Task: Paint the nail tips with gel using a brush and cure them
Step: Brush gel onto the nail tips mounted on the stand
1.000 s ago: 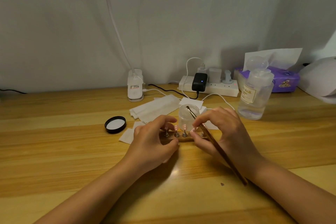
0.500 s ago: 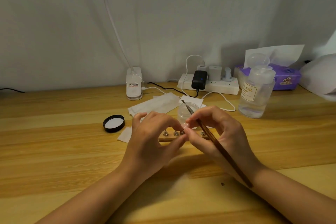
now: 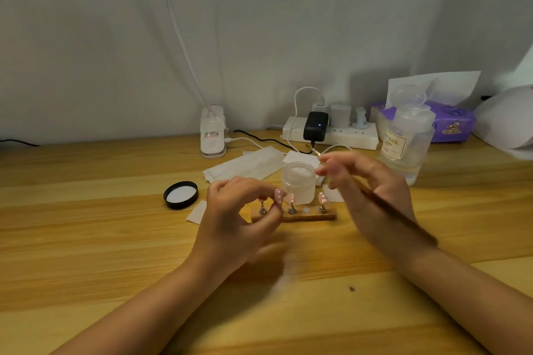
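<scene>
— Pink nail tip [image 3: 279, 196], see it? The left hand [image 3: 233, 219] has lifted it off the wooden stand [image 3: 294, 215]; thumb and forefinger are pinched round it, just above the stand's left end.

— And the brush [image 3: 395, 210]?

— In the right hand [image 3: 375, 199], blurred. Its fingers are curled round the dark handle, which runs back across the palm toward the wrist; the metal end pokes out past the fingertips, up behind the open gel jar [image 3: 298, 181].

— Where do the other tips sit?

— On small metal posts along the stand, which lies on the desk [image 3: 86, 239] between the two hands, just in front of the jar. One spot on it shows only a bare white disc.

— The jar's lid?

— Black lid [image 3: 181, 194], lying upturned to the left, beside the white wipes [image 3: 245, 166].
</scene>
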